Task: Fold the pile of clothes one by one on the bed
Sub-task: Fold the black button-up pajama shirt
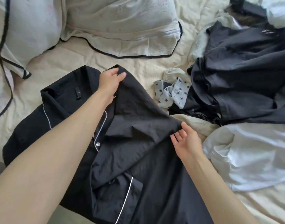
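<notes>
- Black cotton pyjama shirt w/ white piping (122, 143) lay spread on the cream bed sheet (70, 57), collar toward the pillows.
- Left hand (112, 80) pinched the shirt's far edge, fingers curled round the fabric.
- Right hand (185, 141) pinched the near fold, other fingers relaxed.
- Pile of dark & pale clothes (240, 73) sat at right, star-print grey sock (169, 92) beside it.

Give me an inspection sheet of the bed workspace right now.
Surface: cream bed sheet, wrinkled.
Job's things: black pajama shirt with white piping spread front-up, one side lifted; unfolded pile at right.
Clutter: star-print fabric, pale satin garment.
Grippers: left hand grips the shirt's far edge; right hand pinches its near edge.
Cables: nothing seen.
Surroundings: pillows with black trim.
</notes>
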